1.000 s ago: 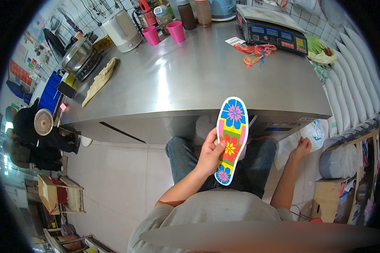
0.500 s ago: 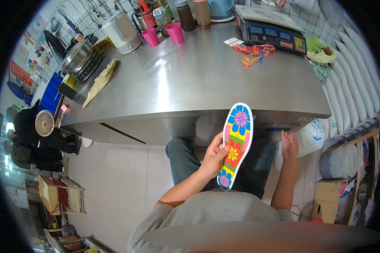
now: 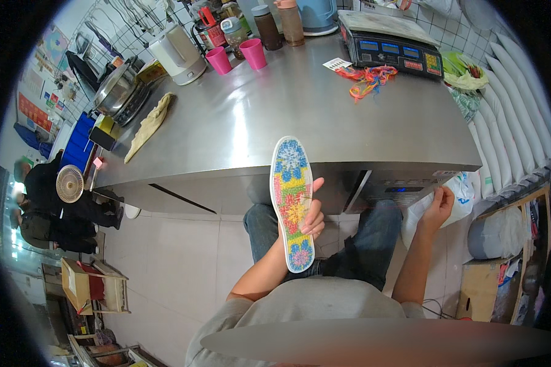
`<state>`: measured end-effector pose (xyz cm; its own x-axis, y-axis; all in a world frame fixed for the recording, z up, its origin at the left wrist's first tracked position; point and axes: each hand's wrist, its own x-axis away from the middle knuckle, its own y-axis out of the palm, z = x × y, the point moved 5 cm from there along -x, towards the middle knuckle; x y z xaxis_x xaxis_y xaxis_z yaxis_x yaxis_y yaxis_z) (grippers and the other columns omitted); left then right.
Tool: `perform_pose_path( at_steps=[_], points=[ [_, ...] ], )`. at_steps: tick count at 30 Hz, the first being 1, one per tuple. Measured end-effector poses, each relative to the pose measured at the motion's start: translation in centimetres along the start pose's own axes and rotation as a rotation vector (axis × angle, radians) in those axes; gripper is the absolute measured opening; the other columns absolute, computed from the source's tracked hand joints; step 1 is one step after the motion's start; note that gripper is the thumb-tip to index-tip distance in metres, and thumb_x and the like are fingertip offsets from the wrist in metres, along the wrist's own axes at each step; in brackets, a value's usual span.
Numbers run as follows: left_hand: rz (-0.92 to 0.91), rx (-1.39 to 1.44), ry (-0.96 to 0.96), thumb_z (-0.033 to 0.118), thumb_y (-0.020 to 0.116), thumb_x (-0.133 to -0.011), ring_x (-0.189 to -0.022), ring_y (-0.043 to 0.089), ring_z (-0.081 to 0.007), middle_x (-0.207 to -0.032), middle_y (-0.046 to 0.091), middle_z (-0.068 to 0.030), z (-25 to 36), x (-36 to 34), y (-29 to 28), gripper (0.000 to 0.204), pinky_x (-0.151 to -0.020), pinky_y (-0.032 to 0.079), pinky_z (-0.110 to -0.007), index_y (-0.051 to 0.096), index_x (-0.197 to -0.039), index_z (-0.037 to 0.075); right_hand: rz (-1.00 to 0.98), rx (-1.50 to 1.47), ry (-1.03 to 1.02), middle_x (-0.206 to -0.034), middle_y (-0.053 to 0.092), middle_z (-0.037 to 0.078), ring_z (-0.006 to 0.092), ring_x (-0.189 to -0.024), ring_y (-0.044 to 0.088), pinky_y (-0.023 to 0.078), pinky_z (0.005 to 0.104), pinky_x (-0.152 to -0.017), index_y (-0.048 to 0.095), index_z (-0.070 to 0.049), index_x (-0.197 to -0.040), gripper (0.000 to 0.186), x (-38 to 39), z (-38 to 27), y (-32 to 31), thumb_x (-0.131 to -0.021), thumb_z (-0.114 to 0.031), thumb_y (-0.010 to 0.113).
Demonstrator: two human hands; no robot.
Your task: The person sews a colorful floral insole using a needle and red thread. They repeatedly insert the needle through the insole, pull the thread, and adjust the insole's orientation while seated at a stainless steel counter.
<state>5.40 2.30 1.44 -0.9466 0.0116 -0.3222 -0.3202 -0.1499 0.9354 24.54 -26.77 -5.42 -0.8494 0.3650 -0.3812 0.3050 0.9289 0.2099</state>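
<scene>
An embroidered shoe insole (image 3: 291, 177) stands nearly upright over my lap. The side facing me carries blue, yellow, red, green and pink stitches in flower shapes, inside a white rim. My left hand (image 3: 312, 221) grips its right edge, fingers showing and palm hidden behind it. Out to the right, apart from the insole, my right hand (image 3: 438, 209) is raised with its fingers curled together; whatever they pinch is too small to make out. A tangle of orange, pink and blue thread (image 3: 368, 79) lies on the steel counter (image 3: 226, 134).
A digital scale (image 3: 390, 46) stands at the counter's back right. Pink cups (image 3: 253, 54), bottles and a white kettle (image 3: 177, 55) line the back. A beige cloth (image 3: 149, 127) lies at left. White sacks (image 3: 514, 110) are stacked at right; people (image 3: 55, 202) stand far left.
The insole has been turned over from its bright printed-looking face to its stitched face and has shifted left. My right hand has moved slightly right, its fingers now curled together.
</scene>
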Motion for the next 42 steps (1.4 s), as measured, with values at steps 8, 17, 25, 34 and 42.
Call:
perform_pose_path(
  at_steps=[8, 17, 25, 34, 42],
  points=[
    [-0.076, 0.076, 0.250, 0.031, 0.044, -0.091, -0.048, 0.046, -0.0136, -0.062, 0.049, -0.0087, 5.8, 1.9, -0.1, 0.028, -0.048, 0.037, -0.024, 0.043, -0.083, 0.004, 0.263, -0.414, 0.099, -0.093, 0.054, 0.015, 0.0224, -0.091, 0.056, 0.046, 0.0339, -0.092, 0.047, 0.008, -0.096, 0.017, -5.2, 2.0, -5.9, -0.091, -0.008, 0.048],
    [-0.327, -0.476, 0.059, 0.034, 0.033, -0.097, -0.052, 0.043, -0.0132, -0.057, 0.052, -0.0052, 4.5, 2.1, 1.4, 0.042, -0.049, 0.034, -0.025, 0.055, -0.076, 0.006, 0.191, -0.455, -0.007, -0.099, 0.054, 0.019, 0.0275, -0.098, 0.056, 0.044, 0.0345, -0.093, 0.045, 0.008, -0.098, 0.020, -5.7, -0.8, -8.0, -0.092, -0.010, 0.048],
    [0.277, -0.676, -0.536, 0.007, 0.054, -0.087, -0.046, 0.038, -0.0025, -0.061, 0.053, -0.0015, -1.3, 6.3, 0.1, 0.051, -0.043, 0.030, -0.017, 0.035, -0.133, -0.001, 0.197, -0.278, -0.113, -0.101, 0.054, 0.018, 0.0232, -0.097, 0.055, 0.044, 0.0316, -0.089, 0.047, 0.007, -0.096, 0.018, -7.0, 0.6, -8.8, -0.091, -0.009, 0.049],
    [0.284, -0.852, -0.787, 0.010, 0.056, -0.088, -0.047, 0.035, -0.0024, -0.060, 0.048, 0.0036, -3.4, 6.4, 0.6, 0.027, -0.044, 0.028, -0.018, 0.059, -0.112, 0.000, 0.188, -0.092, -0.100, -0.084, 0.060, 0.007, 0.0130, -0.078, 0.055, 0.044, 0.0235, -0.072, 0.053, 0.001, -0.092, 0.012, -7.4, 3.4, -8.5, -0.088, -0.011, 0.053],
    [0.140, -0.657, -0.407, 0.010, 0.051, -0.091, -0.046, 0.037, -0.0029, -0.063, 0.054, -0.0006, -3.0, 5.2, 0.6, 0.017, -0.043, 0.028, -0.019, 0.062, -0.101, 0.002, 0.091, 0.229, 0.085, -0.084, 0.059, 0.007, 0.0136, -0.077, 0.054, 0.043, 0.0251, -0.073, 0.055, -0.001, -0.090, 0.012, -3.0, 7.0, -6.8, -0.087, -0.012, 0.054]
  ],
)
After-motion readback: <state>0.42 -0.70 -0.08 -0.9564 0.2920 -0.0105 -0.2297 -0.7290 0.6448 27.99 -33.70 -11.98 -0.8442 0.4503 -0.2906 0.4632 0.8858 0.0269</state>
